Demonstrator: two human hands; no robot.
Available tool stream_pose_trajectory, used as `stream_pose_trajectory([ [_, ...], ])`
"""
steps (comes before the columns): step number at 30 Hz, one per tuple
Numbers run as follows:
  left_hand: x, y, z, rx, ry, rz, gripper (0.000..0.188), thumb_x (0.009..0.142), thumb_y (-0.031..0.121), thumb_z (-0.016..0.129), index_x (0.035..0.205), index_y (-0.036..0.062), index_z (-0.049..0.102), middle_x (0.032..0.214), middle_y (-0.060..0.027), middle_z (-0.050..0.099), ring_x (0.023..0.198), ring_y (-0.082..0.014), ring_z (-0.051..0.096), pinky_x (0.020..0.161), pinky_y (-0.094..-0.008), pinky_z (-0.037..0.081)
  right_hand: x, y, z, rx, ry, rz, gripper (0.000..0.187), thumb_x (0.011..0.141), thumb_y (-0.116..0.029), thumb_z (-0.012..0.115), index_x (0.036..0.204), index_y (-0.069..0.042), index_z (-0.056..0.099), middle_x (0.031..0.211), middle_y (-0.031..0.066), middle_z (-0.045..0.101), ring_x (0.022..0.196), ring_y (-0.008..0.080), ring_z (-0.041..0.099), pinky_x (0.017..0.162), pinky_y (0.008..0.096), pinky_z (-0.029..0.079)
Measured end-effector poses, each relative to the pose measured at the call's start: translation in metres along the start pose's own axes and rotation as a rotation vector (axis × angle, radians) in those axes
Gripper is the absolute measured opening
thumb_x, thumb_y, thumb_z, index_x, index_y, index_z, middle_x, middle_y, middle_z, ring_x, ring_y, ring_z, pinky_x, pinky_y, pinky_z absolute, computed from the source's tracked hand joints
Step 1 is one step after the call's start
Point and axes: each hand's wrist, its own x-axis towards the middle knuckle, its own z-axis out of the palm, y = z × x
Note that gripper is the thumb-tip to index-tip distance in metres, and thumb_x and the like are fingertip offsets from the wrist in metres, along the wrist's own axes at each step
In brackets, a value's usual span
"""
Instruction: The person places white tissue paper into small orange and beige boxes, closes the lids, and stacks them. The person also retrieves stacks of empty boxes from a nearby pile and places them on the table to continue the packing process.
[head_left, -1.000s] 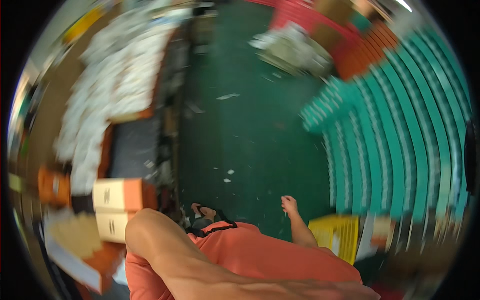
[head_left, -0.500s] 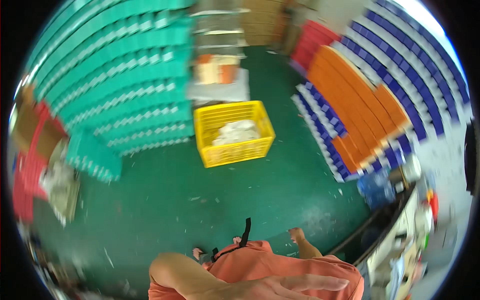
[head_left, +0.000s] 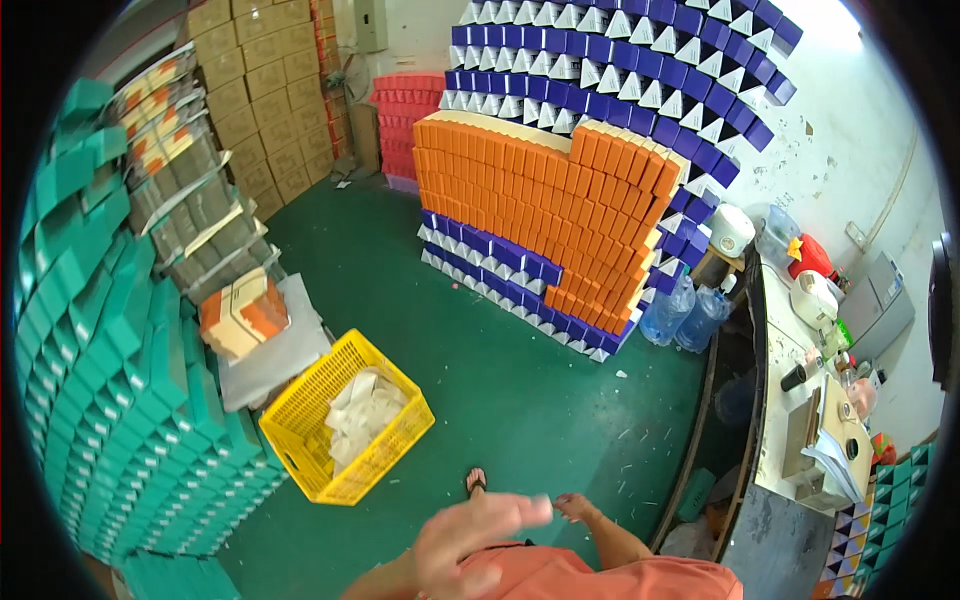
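My left hand is raised in front of my orange clothing, its fingers stretched out and slightly blurred, holding nothing. Lower down hangs my right hand, with loose fingers and nothing visible in it. Ahead and to the left on the green floor stands a yellow plastic crate. Crumpled off-white material lies inside it. Neither hand touches the crate. One sandalled foot shows beyond my left hand.
Teal boxes are stacked along the left, with an orange-and-cream carton beside them. Orange boxes and purple-and-white boxes form a wall ahead. Water bottles and a cluttered table stand at the right.
My view has turned to the right, so the crate appears further left and the table shows more fully. My left hand has come up from the lower edge, fingers still extended.
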Motion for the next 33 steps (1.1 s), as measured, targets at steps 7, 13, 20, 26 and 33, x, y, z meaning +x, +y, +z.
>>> stream_pose_trajectory([
  [7,-0.068,-0.346,-0.164,0.219,0.063,-0.927,0.061,0.103,0.018,0.063,0.159,0.0060,0.041,0.149,-0.0232,0.058,0.129,-0.0302,0.064,0.103,-0.0438,0.055,0.088,-0.112,-0.081,0.181,0.277,-0.113,0.049,0.095,-0.034,0.074,0.133,-0.003,0.069,0.093,0.0102,0.076,0.076,0.0196,0.073,0.061,0.0347,0.059],
  [13,-0.105,-0.484,-0.342,0.715,-0.906,-1.062,0.040,0.096,0.030,0.069,0.133,0.0154,0.071,0.116,-0.0130,0.077,0.105,-0.0367,0.073,0.097,-0.0458,0.056,0.131,-0.117,-0.123,0.394,0.410,0.057,0.054,0.090,-0.031,0.075,0.132,0.001,0.067,0.084,0.0141,0.076,0.067,0.0189,0.071,0.059,0.0347,0.059],
  [20,0.005,-0.605,-0.407,0.125,1.071,-1.344,0.029,0.099,0.028,0.068,0.123,0.0109,0.069,0.098,-0.0037,0.071,0.081,-0.0182,0.068,0.063,-0.0331,0.053,0.274,-0.174,-0.207,0.082,0.427,0.040,0.037,0.095,-0.030,0.068,0.118,-0.001,0.072,0.090,0.0151,0.076,0.073,0.0259,0.074,0.066,0.0417,0.060],
  [26,0.071,-0.642,-0.423,0.297,0.943,-1.401,0.060,0.091,0.034,0.083,0.139,0.0058,0.060,0.121,-0.0095,0.068,0.090,-0.0183,0.068,0.066,-0.0355,0.056,0.458,-0.514,-0.342,-0.281,0.457,-0.591,0.037,0.098,-0.037,0.061,0.099,0.000,0.067,0.094,0.0259,0.072,0.092,0.0478,0.068,0.083,0.0533,0.055],
  [33,0.199,-0.724,-0.598,0.177,1.063,-1.127,0.080,0.095,0.035,0.081,0.157,0.0012,0.043,0.148,-0.0160,0.059,0.127,-0.0234,0.061,0.093,-0.0326,0.053,0.474,-0.946,-0.405,0.198,0.400,-0.893,0.057,0.102,-0.039,0.069,0.139,0.003,0.064,0.126,0.0215,0.072,0.118,0.0315,0.071,0.102,0.0402,0.054],
])
